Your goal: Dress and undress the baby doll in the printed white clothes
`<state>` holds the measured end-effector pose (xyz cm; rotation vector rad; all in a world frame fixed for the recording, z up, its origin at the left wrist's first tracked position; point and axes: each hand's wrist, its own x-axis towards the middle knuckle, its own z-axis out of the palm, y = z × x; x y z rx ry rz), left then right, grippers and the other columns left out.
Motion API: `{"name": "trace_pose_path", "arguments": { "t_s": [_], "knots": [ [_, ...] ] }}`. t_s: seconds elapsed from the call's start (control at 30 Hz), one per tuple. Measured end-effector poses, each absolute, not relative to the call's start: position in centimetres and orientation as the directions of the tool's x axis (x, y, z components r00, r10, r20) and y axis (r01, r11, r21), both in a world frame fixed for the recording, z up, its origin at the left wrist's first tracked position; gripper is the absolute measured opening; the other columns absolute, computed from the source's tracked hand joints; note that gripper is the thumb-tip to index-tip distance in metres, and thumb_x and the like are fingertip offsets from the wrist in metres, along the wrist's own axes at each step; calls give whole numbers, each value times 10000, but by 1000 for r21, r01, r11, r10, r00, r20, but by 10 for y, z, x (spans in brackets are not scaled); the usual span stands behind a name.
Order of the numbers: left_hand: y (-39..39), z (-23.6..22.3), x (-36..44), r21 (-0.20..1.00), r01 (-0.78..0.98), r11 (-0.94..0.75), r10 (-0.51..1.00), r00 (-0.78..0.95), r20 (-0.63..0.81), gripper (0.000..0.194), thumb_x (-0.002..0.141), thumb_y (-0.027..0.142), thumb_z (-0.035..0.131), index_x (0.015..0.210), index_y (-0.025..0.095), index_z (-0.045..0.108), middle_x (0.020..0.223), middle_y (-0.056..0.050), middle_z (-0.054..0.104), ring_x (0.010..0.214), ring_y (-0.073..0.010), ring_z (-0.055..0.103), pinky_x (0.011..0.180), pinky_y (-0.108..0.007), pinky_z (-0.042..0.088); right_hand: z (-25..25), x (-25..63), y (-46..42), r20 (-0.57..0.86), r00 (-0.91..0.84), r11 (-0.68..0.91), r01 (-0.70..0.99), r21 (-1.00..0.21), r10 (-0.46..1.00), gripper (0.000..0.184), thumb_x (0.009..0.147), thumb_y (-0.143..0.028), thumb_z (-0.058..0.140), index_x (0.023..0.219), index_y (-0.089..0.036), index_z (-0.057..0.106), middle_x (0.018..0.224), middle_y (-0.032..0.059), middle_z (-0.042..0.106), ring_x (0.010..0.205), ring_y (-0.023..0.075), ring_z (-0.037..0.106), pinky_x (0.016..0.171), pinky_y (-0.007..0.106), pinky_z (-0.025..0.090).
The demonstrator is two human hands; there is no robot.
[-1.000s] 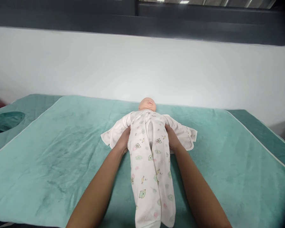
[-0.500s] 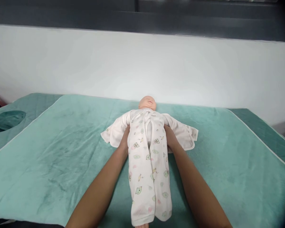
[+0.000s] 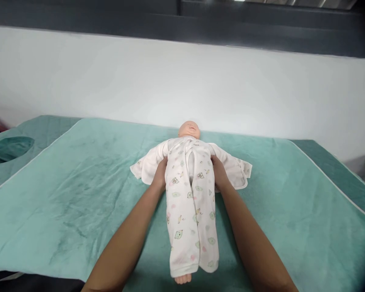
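A baby doll [image 3: 189, 129] lies on its back, head toward the wall. White printed baby trousers [image 3: 182, 227] with a split crotch cover its front from near the neck down. One bare doll foot [image 3: 183, 279] shows below the left-hand hem; the other foot is hidden. A white baby jacket [image 3: 150, 164] spreads out on both sides with its sleeves outward. My left hand [image 3: 161, 172] is against the left side of the trousers at body height, and my right hand [image 3: 219, 172] against the right side. Both hands grip there, their fingertips tucked out of sight behind the cloth.
A green plush cover [image 3: 79, 194] with white piping spreads under the doll. A round opening [image 3: 10, 149] is at its far left. The white wall [image 3: 140, 81] rises behind the head, below a dark ledge [image 3: 124, 26].
The camera view has shifted slightly, and more of the doll's foot shows below the hem. Both hands keep their places at the sides of the trousers.
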<state>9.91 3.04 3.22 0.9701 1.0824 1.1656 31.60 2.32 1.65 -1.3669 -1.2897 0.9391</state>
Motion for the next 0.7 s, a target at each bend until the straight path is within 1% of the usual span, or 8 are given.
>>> {"name": "trace_pose_path", "arguments": {
  "t_s": [0.07, 0.13, 0.23, 0.3, 0.4, 0.5, 0.6, 0.7],
  "knots": [
    [29, 33, 100, 971, -213, 112, 993, 56, -102, 409, 720, 417, 677, 1016, 136, 714, 965, -68, 759, 1035, -285, 644, 918, -357, 489, 14, 317, 21, 99, 136, 77, 157, -985, 986, 249, 763, -289, 604, 988, -182, 614, 1015, 79, 716, 931, 241, 638, 835, 356, 502],
    [28, 30, 100, 977, -190, 92, 995, 59, -82, 408, 722, 426, 661, 993, 126, 716, 947, -75, 758, 986, -286, 656, 895, -372, 502, 11, 319, 17, 137, 162, 106, 190, -976, 977, 187, 779, -291, 590, 935, -186, 601, 955, 61, 710, 887, 226, 631, 806, 342, 495],
    [28, 23, 97, 998, -54, -34, 999, 11, 35, 392, 748, 394, 607, 1018, 129, 709, 1003, -78, 751, 1009, -285, 647, 936, -399, 491, 8, 325, 7, 214, 178, 134, 377, -916, 961, 120, 825, -285, 551, 889, -198, 603, 876, 33, 684, 839, 213, 608, 778, 331, 478],
    [26, 18, 92, 985, 101, -143, 988, -40, 148, 374, 760, 342, 572, 1046, 139, 701, 1042, -76, 744, 1018, -279, 641, 956, -406, 479, 8, 328, -3, 276, 91, 191, 519, -833, 957, 136, 850, -251, 523, 914, -195, 629, 900, 43, 664, 854, 214, 596, 786, 331, 469],
    [15, 11, 83, 902, 378, -212, 965, -64, 254, 329, 780, 272, 521, 1036, 166, 699, 1027, -75, 739, 974, -277, 635, 923, -419, 485, 10, 329, -23, 358, -95, 319, 695, -644, 929, 249, 871, -155, 463, 1024, -177, 658, 1078, 96, 625, 1008, 241, 557, 860, 350, 438],
    [-7, 3, 74, 729, 608, -312, 933, 53, 355, 267, 805, 245, 496, 951, 187, 712, 1018, -92, 725, 982, -285, 602, 922, -441, 470, 10, 328, -45, 366, -178, 344, 820, -458, 914, 292, 856, -102, 470, 1035, -189, 684, 1204, 110, 592, 1153, 279, 473, 932, 392, 372],
    [-30, -5, 70, 604, 679, -418, 894, 188, 406, 258, 831, 243, 500, 957, 195, 719, 1063, -107, 705, 1055, -287, 570, 948, -444, 450, 9, 327, -62, 317, -242, 359, 845, -396, 917, 212, 828, -96, 526, 879, -205, 700, 1098, 78, 629, 1130, 260, 486, 947, 390, 331],
    [-43, -11, 73, 621, 676, -397, 897, 143, 418, 268, 812, 240, 557, 1025, 204, 714, 1116, -108, 694, 1082, -288, 571, 951, -445, 447, 8, 325, -70, 307, -289, 396, 833, -386, 907, 232, 829, -81, 528, 942, -200, 692, 1052, 69, 647, 1102, 234, 516, 969, 381, 312]
  ]
}}
